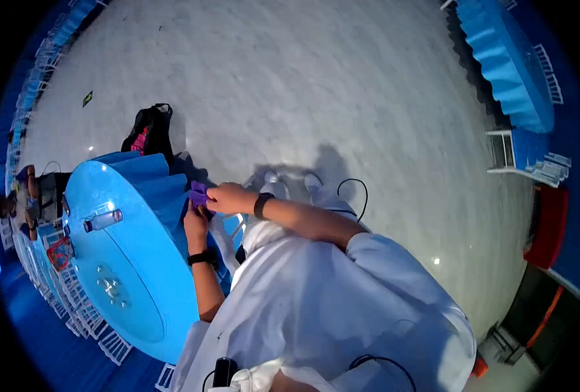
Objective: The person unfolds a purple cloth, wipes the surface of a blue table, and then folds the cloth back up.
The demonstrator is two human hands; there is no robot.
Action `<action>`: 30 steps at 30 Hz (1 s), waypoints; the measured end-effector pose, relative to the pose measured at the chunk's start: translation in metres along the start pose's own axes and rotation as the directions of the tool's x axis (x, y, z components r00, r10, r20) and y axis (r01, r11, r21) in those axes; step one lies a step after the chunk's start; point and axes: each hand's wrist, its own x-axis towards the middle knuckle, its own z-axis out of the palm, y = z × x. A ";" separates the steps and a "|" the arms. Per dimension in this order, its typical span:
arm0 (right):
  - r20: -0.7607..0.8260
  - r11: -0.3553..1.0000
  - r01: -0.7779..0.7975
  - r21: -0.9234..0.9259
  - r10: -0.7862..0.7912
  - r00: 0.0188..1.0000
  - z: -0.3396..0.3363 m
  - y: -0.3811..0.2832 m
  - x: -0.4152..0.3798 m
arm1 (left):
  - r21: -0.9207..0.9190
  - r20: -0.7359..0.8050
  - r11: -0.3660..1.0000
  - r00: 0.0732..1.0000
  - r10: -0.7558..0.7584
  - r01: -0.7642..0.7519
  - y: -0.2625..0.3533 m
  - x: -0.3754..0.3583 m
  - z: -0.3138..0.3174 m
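Note:
Both of my hands are at the near edge of a round blue-covered table [140, 261], holding a small purple cloth [200, 195]. My right hand [230, 198] pinches it from the right side. Just below, my left hand [195, 222] has its fingers closed on the cloth's lower part. The cloth looks bunched or folded, and its exact kind is too small to make out. A dark band circles each wrist.
On the table lie a clear bottle [104, 221] and a shiny centrepiece [110, 287]. A black and pink bag [149, 130] is on the floor beyond. Another person [32, 202] is at the left, near a red basket [59, 253]. A cable [366, 196] loops beside my legs.

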 end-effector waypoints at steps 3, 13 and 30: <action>-0.032 0.998 -0.003 -0.062 0.001 0.999 -0.015 -0.003 0.008 | -0.066 0.036 0.978 0.979 0.201 -0.199 -0.021 0.039 0.019; -0.001 0.959 -0.215 -0.183 0.219 0.976 -0.066 0.017 0.016 | 0.133 0.629 0.893 0.733 0.259 -0.430 0.019 0.103 0.012; -0.780 0.950 -0.190 0.248 0.313 0.542 -0.275 0.071 -0.034 | -0.468 0.672 0.764 0.383 0.634 -0.444 0.340 0.193 0.014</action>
